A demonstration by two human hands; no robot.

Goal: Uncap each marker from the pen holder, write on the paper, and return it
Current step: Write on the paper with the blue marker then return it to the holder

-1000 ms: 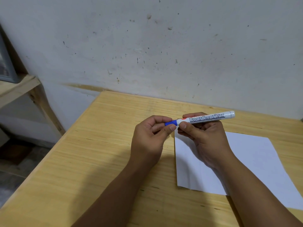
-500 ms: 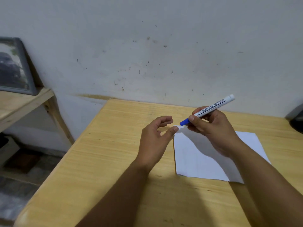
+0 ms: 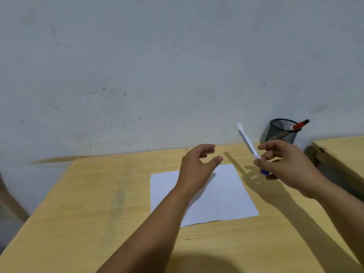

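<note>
Above the white paper (image 3: 222, 194) on the desk (image 3: 98, 194), the left hand (image 3: 197, 168) hovers open and empty, while the right hand (image 3: 285, 166) pinches a blue-capped marker (image 3: 248, 142).

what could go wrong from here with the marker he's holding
The blue marker sits loosely in the right hand, pinched low near its blue end with several fingers spread, so it may slip. The mesh pen holder stands close behind that hand and could be knocked over. The left hand hovers open above the paper, which lies unpinned and could shift.
</note>
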